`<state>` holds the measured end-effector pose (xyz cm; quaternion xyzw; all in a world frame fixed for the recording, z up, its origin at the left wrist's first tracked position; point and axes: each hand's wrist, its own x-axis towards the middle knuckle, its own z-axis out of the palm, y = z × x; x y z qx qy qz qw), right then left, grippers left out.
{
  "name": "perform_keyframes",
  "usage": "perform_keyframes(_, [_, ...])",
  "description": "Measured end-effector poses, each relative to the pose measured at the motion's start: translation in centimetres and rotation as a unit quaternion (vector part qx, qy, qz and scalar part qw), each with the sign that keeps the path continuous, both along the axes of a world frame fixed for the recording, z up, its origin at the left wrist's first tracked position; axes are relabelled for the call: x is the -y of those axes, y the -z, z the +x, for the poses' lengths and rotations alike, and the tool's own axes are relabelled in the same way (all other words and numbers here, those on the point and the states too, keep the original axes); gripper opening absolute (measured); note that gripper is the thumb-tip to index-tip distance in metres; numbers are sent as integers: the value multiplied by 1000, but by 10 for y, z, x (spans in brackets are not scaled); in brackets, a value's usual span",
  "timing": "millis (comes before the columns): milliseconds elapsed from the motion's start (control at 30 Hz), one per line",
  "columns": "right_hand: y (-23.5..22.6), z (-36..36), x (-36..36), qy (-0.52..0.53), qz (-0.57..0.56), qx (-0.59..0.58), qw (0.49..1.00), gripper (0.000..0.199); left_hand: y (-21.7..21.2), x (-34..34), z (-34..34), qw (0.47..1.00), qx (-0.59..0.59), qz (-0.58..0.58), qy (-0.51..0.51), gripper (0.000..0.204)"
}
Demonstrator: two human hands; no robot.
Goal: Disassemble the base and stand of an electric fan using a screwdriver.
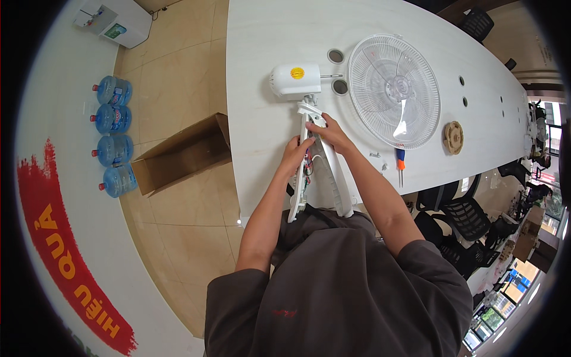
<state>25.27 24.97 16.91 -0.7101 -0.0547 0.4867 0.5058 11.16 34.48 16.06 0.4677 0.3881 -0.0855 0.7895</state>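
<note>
A white electric fan's neck housing (338, 178) lies opened in two long halves near the table edge, its lower end against my body. Wires and a circuit board (307, 169) show in the gap. My left hand (295, 156) closes on the left half, thumb at the gap. With its fingers wrapped over the upper part of the housing, my right hand (331, 132) grips the right half. The white motor head (297, 80), its metal shaft pointing right, joins the housing's top. To the right lies the fan's round grille with clear blades (395, 89).
A blue and orange screwdriver (400, 163), small screws (375, 155) and a round tan part (452, 138) lie right on the white table (262, 35). An open cardboard box (184, 157) and several water bottles (116, 150) stand left on the floor. Black chairs (467, 217) stand right.
</note>
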Motion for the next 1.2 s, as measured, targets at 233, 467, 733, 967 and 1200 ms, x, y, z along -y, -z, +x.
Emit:
perform_keyframes(233, [7,6,1,-8,69,-16,997,93,9,0,-2,998,26,-22,-58,55])
perform_keyframes(467, [7,18,-1,-54,83,-9,995,74,-4,-10,0,997,27,-56,-50,59])
perform_keyframes(733, [22,3,-6,35,81,34,995,75,10,-1,1,997,31,-14,-76,60])
perform_keyframes(967, [6,10,-6,-12,93,5,996,74,6,-1,-1,993,45,-28,-102,59])
perform_keyframes(1200, [-7,13,-12,-34,111,-28,993,73,11,14,1,986,77,13,-144,61])
